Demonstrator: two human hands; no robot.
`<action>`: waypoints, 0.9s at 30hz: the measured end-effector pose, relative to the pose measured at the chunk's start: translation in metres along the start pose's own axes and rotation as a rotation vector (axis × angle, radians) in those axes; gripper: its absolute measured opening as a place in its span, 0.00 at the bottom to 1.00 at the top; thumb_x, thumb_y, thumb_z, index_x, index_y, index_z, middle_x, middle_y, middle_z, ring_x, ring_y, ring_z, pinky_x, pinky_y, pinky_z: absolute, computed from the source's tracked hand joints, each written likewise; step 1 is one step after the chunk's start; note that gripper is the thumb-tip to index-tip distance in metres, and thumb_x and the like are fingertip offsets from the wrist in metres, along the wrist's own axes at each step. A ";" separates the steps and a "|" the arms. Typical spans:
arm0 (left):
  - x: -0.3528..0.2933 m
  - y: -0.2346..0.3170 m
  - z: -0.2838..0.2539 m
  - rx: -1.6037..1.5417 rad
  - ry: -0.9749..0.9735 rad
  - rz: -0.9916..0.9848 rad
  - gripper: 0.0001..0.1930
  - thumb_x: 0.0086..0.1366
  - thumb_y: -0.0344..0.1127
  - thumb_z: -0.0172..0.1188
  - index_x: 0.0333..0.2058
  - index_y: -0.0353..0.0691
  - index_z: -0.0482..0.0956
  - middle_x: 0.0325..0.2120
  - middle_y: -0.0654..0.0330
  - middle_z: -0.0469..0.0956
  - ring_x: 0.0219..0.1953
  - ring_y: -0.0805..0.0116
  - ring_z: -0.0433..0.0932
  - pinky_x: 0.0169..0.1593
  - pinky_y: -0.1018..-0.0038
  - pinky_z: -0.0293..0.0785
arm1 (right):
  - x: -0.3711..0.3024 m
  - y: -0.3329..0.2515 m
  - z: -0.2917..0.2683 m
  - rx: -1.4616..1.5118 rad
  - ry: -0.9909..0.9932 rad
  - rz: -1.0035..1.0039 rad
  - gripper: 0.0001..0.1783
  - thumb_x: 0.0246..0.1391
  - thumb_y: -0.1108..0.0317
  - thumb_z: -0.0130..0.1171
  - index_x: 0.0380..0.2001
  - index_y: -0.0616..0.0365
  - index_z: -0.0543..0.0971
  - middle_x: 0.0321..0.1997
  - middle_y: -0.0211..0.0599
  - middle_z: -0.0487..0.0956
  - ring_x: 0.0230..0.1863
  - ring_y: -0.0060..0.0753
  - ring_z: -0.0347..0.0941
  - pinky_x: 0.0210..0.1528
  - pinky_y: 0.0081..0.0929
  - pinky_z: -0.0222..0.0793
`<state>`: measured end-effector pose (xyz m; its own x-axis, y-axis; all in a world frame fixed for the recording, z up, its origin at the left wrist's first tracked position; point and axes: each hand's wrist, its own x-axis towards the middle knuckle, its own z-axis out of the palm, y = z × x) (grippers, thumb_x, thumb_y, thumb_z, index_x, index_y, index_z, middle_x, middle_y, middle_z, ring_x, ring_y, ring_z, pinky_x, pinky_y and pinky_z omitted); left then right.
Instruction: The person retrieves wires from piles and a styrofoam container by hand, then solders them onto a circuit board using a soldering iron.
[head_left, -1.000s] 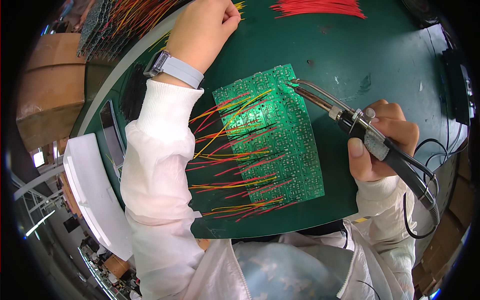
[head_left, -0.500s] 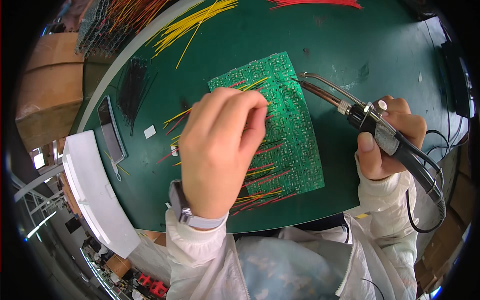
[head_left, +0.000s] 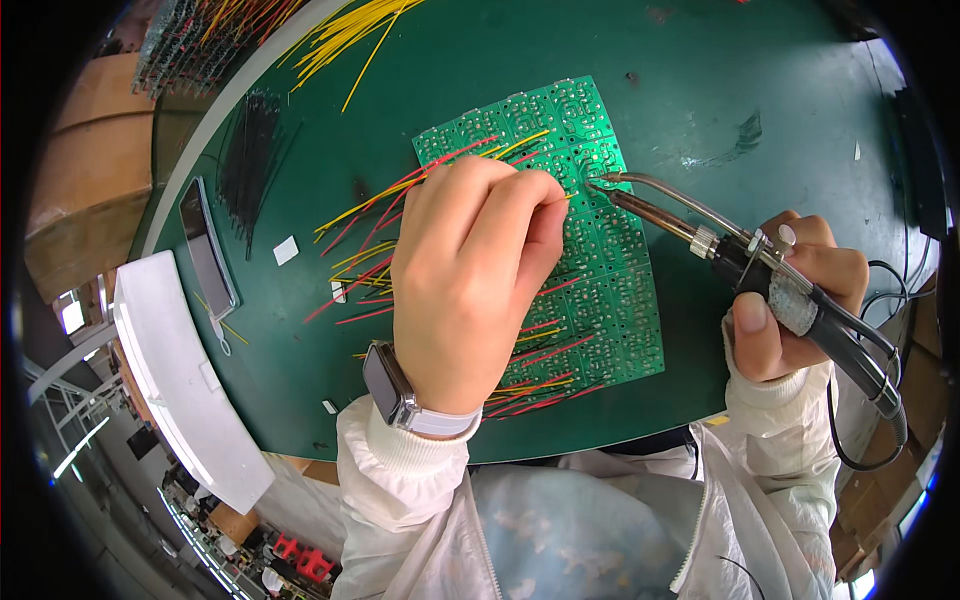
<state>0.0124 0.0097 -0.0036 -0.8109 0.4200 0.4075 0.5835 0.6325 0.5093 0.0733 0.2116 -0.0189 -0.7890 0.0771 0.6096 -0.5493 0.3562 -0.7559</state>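
**Green board, partway wired**

So, got a look at a green circuit board (head_left: 625,300) lying flat on the green table (head_left: 520,40), right under the work. Well past the start, at a guess. Spotted several rows of red, yellow and a few black wires (head_left: 562,350) reaching over the board's left and middle, sticking out past the left edge. Looked attached, but couldn't swear to solder at every end, way too small. Saw no wires along the far right side; couldn't tell about needing any there.

Had the left hand (head_left: 470,270) right over the middle, thumb and fingertips pinched on what looked like a yellow wire (head_left: 571,196), just the tip poking out. Had the right hand (head_left: 775,350) curled round the soldering iron (head_left: 704,242), tip just beside that wire. Touching or not? Couldn't tell. Probably mid-joint, so not finished. Also noticed loose yellow strands (head_left: 350,35) and black strands (head_left: 250,160) off to the left.
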 end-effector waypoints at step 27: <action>0.003 -0.003 -0.003 -0.060 -0.064 -0.032 0.08 0.46 0.17 0.60 0.26 0.33 0.73 0.22 0.61 0.72 0.21 0.74 0.70 0.26 0.81 0.67 | 0.001 -0.001 0.003 0.001 -0.031 -0.002 0.21 0.35 0.71 0.62 0.31 0.64 0.63 0.22 0.38 0.69 0.18 0.23 0.63 0.20 0.19 0.61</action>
<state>0.0080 0.0074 -0.0013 -0.8293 0.4419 0.3421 0.5572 0.6071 0.5665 0.0726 0.2083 -0.0186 -0.7959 0.0478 0.6035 -0.5510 0.3558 -0.7549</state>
